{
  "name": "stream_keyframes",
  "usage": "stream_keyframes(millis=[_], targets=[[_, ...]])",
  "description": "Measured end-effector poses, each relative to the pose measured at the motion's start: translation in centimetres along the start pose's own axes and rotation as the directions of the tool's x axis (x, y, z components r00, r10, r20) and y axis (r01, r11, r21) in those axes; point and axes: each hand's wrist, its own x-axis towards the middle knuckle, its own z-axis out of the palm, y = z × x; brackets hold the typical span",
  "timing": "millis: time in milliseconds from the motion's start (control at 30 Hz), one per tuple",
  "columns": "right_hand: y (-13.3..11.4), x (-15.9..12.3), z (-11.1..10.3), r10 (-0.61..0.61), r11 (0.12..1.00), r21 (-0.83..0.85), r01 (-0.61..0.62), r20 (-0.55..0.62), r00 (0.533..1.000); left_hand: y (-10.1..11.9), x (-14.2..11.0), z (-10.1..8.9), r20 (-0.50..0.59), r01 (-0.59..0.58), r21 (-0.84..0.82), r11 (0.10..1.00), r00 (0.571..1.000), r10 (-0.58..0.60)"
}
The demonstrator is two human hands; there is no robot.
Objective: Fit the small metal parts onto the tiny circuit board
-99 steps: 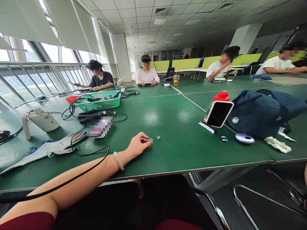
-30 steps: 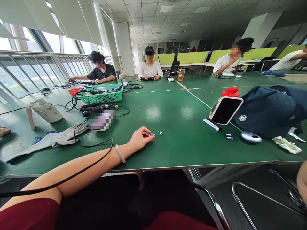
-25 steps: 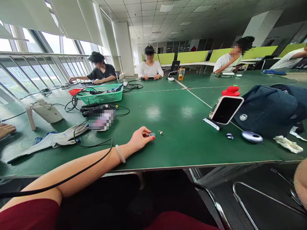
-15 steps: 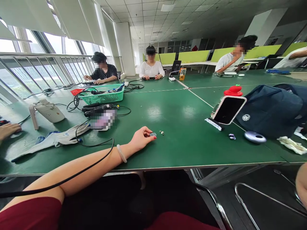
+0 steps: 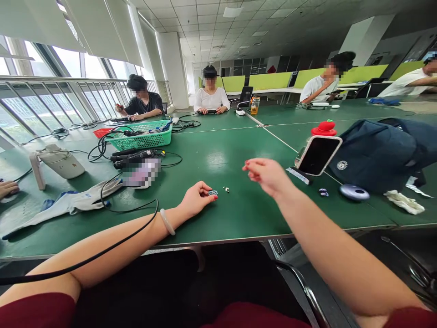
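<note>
My left hand (image 5: pixel 197 199) rests on the green table, thumb and fingers closed on a small circuit board (image 5: pixel 213 192) with a blue-grey, patterned face. Just right of the board lie several tiny pale pieces (image 5: pixel 226 189), apart from it. My right hand (image 5: pixel 264 175) hangs above the table, to the right of these pieces. Its fingers are curled and pinched together; whether anything is between them cannot be made out. A white bangle (image 5: pixel 167 222) circles my left wrist, and a black cable (image 5: pixel 112 246) runs over my left forearm.
To the left lie a grey glove (image 5: pixel 78 200), black devices with cables (image 5: pixel 131 158) and a green basket (image 5: pixel 139 136). At right stand a propped phone (image 5: pixel 319 155) and a dark blue bag (image 5: pixel 378 150), near a round purple case (image 5: pixel 355 192). Other people sit around the table.
My right hand has come into view from the right and is now over the table. My left hand keeps its hold on the circuit board. The view has shifted slightly right.
</note>
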Motion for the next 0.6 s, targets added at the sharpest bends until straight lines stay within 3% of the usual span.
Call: stream_keyframes(millis=[100, 167, 400, 600], targets=[[1.4, 0.9, 1.4, 0.215, 0.974, 0.073, -0.214, -0.005, 0.977, 0.0, 0.0, 0.0, 0.000, 0.002, -0.011, 1.000, 1.000, -0.002], [2.1, 1.5, 2.2, 0.271, 0.958, 0.089, -0.274, 0.038, 0.962, -0.1, 0.1, 0.1, 0.000, 0.001, -0.016, 1.000, 1.000, -0.001], [2.2, 3.3, 2.9, 0.236, 0.972, -0.019, -0.236, 0.154, 0.960, -0.6, 0.4, 0.0, 0.047, -0.015, -0.012, 1.000, 0.999, 0.016], [3.0, 4.9, 3.4, 0.170, 0.955, -0.276, -0.107, 0.216, 0.961, -1.0, 2.6, -0.6, 0.041, -0.042, 0.130, 0.991, 0.998, 0.037]])
